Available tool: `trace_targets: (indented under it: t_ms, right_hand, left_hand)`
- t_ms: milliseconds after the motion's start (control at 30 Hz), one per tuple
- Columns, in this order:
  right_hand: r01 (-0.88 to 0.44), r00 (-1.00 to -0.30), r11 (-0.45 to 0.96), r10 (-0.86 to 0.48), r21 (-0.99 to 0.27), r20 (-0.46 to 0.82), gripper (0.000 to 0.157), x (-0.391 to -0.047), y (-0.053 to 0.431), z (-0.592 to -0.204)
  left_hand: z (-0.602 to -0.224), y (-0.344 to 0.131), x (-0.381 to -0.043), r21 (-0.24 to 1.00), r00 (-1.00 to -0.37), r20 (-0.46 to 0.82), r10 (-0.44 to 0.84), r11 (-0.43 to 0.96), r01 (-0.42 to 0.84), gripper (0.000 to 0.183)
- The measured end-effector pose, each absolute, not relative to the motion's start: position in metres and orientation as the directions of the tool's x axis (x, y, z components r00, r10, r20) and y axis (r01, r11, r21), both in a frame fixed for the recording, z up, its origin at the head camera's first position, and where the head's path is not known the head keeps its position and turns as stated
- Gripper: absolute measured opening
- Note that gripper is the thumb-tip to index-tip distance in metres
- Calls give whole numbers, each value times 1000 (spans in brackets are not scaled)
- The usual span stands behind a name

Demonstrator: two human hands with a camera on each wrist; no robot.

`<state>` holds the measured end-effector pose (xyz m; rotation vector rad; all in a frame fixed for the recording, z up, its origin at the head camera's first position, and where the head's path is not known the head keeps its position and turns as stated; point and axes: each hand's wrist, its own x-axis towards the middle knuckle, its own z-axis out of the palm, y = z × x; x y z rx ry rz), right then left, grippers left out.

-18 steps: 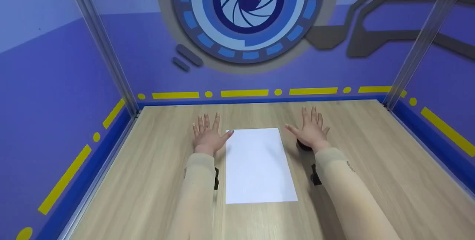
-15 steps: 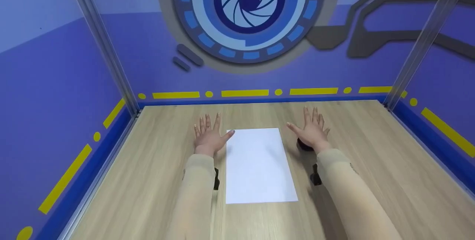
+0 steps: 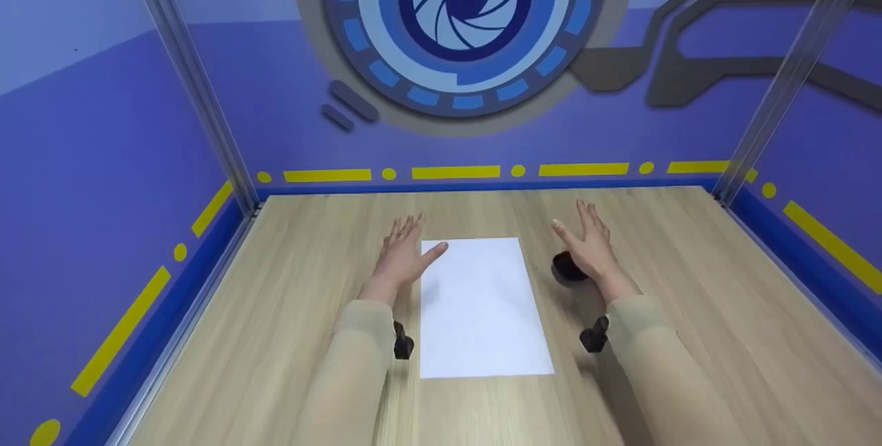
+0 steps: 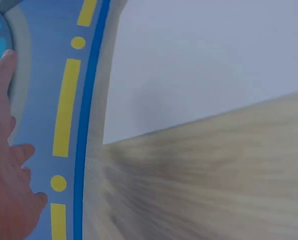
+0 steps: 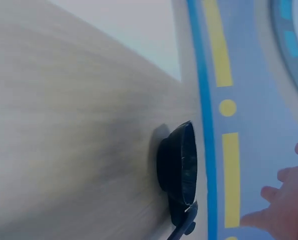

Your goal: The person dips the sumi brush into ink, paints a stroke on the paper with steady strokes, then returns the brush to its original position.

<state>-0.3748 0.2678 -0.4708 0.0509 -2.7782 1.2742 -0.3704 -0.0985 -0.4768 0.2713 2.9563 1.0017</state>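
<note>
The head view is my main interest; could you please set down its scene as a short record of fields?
Table: pale wood grain
Paper: white, flat on the table
Black object: bowl-shaped, right of the paper
Left hand: raised by the paper's left edge, holding nothing
Right hand: raised, partly hiding the black object, holding nothing
Back wall: purple-blue, with yellow markings

Blue-purple back wall point(image 3: 441, 149), aperture-blade emblem point(image 3: 465, 1) near centre; yellow dashes point(image 3: 455, 172) and dots point(image 3: 518, 170) along base. Metal posts point(image 3: 186, 67) at rear corners. Pale wood-grain tabletop point(image 3: 275, 280) below.
</note>
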Motion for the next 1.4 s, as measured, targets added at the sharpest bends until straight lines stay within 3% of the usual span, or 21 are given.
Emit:
trace_targets:
  t_ms: [200,633,1100,1400]
  right_hand:
    - [-129,-986,532,19,-837,164,82,-359,283,-471]
    - [-109,-980,381,115,-918,164,70,-308,316,-483]
    - [-65,-979,535,128,-842,156,55,-289,340,-493]
    - [-56,-990,533,77,-844,115,45,-289,344,-499]
  left_hand:
    - [-487,-98,-356,714,-975,51,215,675,186,86]
    - [-513,-101,-326,777,-961,-40,275,613,143,84]
    - [-521,-96,-308,722,-925,-50,376,654,227,78]
    - [-527,-91,-306,705,-900,-51,433,654,275,75]
